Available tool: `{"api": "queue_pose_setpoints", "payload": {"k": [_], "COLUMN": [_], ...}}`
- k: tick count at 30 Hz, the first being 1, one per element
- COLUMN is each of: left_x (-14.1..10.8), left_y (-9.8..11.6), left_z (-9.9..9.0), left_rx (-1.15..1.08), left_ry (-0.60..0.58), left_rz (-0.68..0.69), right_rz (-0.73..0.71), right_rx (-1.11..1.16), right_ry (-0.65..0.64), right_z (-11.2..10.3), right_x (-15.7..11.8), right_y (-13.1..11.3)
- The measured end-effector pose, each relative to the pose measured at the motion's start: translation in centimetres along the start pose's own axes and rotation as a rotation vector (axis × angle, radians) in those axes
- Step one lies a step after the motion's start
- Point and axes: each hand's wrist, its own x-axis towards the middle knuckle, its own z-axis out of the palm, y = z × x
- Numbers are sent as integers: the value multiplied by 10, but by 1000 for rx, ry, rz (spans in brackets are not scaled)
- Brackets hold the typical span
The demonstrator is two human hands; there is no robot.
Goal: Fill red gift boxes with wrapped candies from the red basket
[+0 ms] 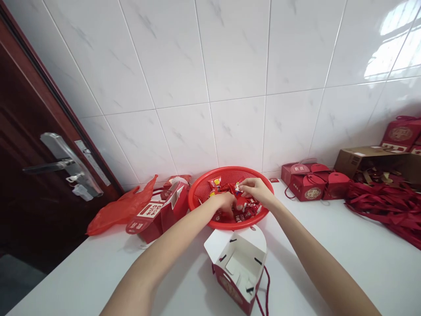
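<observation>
Both hands are inside a red plastic basket (201, 180) of small wrapped candies (251, 210). My left hand (226, 203) reaches down among the candies; its fingers are blurred and partly hidden. On the basket's right side, my right hand (257, 188) has its fingers closed in a pinch on a small wrapped candy (237, 188) with a colourful wrapper. In front of the basket stands an open red gift box (226, 285) with a white inside, its flaps raised and a dark red cord hanging at its right side. No candies show in it.
Left of the basket are an open red box (161, 215) and a red plastic bag (120, 210). To the right stand closed red boxes (307, 188), a cardboard carton (348, 164) and a heap of dark red ribbons (384, 204). A tiled wall (237, 131) backs the white table (305, 219).
</observation>
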Motion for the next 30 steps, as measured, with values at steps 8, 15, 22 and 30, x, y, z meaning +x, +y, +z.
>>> {"api": "queue_pose_setpoints", "payload": {"k": [8,15,22,30], "left_x": [-3,-2,-2,-3], "left_y": [-15,-18,-13,-13], "left_z": [-5,-5,-3,-5], "left_rx": [-280,-532,-846,-863], "left_ry": [216,307,469,490], "left_rz": [33,173,233,288], "right_rz": [27,88,110,64], "right_rx": [-88,-191,-123,-27], "right_ry": [65,144,-10,72], "right_z": [2,2,3,2], "right_x": [-1,1,0,-2], "right_y": [6,11,17,10]}}
